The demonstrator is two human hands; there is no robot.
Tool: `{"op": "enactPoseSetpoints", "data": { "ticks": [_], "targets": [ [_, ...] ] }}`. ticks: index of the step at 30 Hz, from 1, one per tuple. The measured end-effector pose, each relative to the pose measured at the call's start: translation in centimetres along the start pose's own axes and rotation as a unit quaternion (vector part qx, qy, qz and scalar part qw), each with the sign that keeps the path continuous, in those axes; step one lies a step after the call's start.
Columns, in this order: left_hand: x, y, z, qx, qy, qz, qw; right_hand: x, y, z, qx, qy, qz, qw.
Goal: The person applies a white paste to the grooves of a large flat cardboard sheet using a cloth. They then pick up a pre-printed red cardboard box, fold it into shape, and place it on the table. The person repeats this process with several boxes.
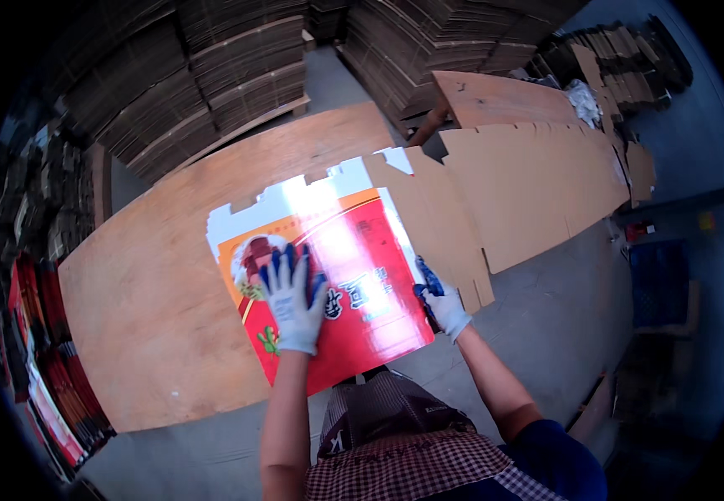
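Observation:
A glossy printed cardboard sheet (362, 250), red with an orange and white band and a food picture, lies face up on a wooden table. Its far edge is white with cut notches. My left hand (292, 305), in a white glove with blue fingers, rests flat on the sheet with its fingers spread. At the sheet's right edge is my gloved right hand (443, 302), its fingers bent together. Something dark shows beneath it, but what the fingers hold is hidden. Plain brown cardboard (537, 179) extends from beside that hand toward the far right.
The plywood tabletop (144, 309) stretches to the left. Tall stacks of flat cardboard (245, 67) stand beyond it, with more stacks (437, 50) to their right. Red printed sheets (65, 380) are piled at the left. A blue crate (660, 284) sits at the right.

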State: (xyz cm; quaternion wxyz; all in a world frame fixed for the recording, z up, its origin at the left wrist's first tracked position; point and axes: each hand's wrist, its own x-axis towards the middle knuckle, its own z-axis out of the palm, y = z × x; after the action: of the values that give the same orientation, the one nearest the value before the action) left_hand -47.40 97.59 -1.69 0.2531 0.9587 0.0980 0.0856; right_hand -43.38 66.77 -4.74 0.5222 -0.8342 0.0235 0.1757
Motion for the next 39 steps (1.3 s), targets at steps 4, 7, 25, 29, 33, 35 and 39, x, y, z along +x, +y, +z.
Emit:
{"op": "enactPoseSetpoints", "data": {
  "ticks": [4,7,25,29,33,35,39],
  "targets": [
    [2.7,4.2,5.3,0.078,-0.071,0.005,0.994,0.1,-2.4,-1.7,-0.269,0.024,-0.112,0.956],
    [3.2,4.9,5.7,0.136,-0.12,-0.014,0.983,2.5,-2.3,-6.6,-0.233,0.17,-0.057,0.956],
    [3.6,5.2,5.9,0.127,-0.163,-0.046,0.977,19.7,-9.6,-2.6,-0.266,0.004,-0.29,0.919],
    [3.6,5.0,5.9,0.121,-0.171,-0.055,0.976,21.5,-8.2,0.0,-0.411,-0.013,-0.317,0.855],
    [3.5,4.8,6.1,0.11,-0.167,-0.059,0.978,21.4,-8.1,0.6,-0.436,-0.014,-0.31,0.845],
    [3.6,4.8,6.0,0.109,-0.164,-0.052,0.979,21.2,-8.3,0.6,-0.447,-0.016,-0.31,0.839],
    [3.6,4.7,6.2,0.113,-0.143,-0.034,0.983,20.4,-8.3,1.8,-0.492,0.032,-0.316,0.811]
  ]
}}
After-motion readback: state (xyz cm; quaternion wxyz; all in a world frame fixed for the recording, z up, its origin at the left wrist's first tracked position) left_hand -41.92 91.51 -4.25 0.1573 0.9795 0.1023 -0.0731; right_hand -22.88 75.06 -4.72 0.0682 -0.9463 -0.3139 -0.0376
